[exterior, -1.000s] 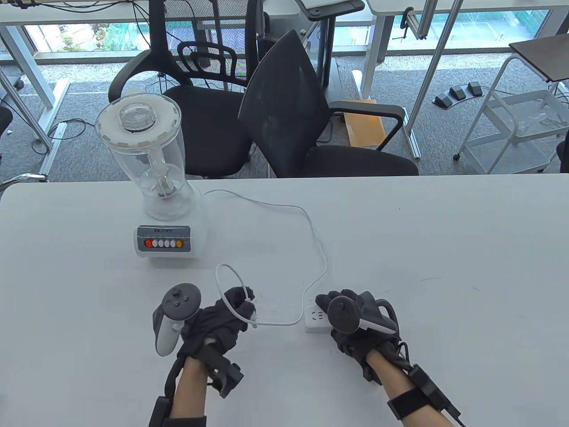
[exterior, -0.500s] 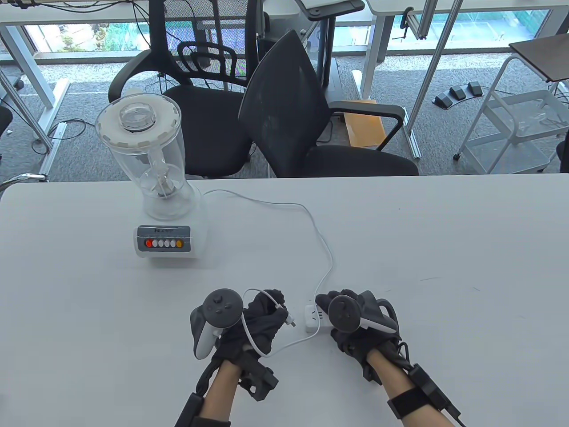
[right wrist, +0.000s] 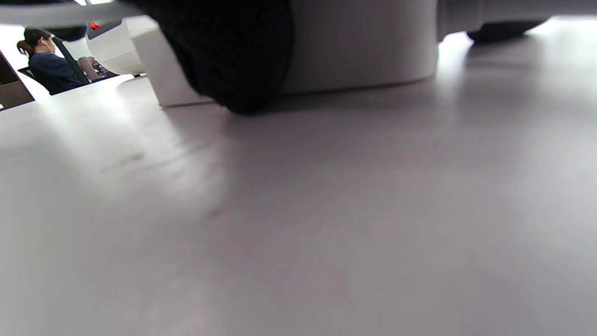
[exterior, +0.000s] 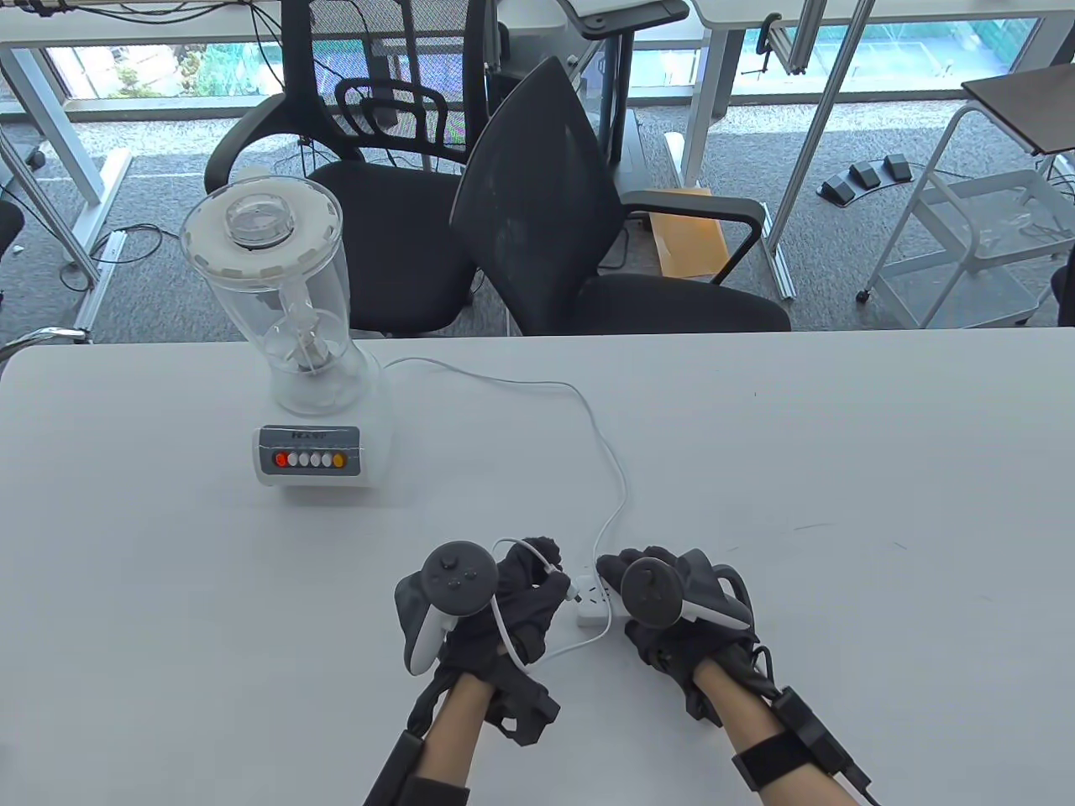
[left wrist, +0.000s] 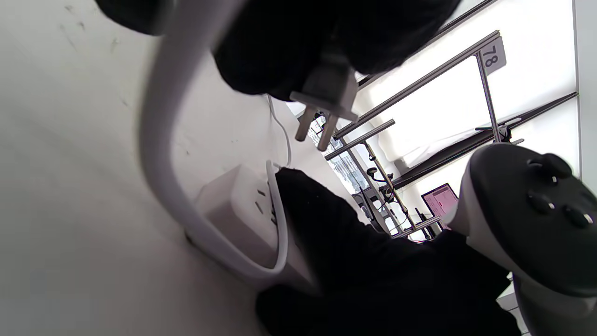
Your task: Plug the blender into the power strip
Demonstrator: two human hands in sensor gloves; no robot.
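Fingers [left wrist: 280, 56] of the left hand [exterior: 521, 600] pinch the plug [left wrist: 324, 100] just above the power strip [exterior: 592, 606], which the right hand [exterior: 663, 613] holds.

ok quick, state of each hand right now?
Left hand: grips the plug, prongs bare, not yet in the power strip.
Right hand: rests on the power strip, holding it on the table.
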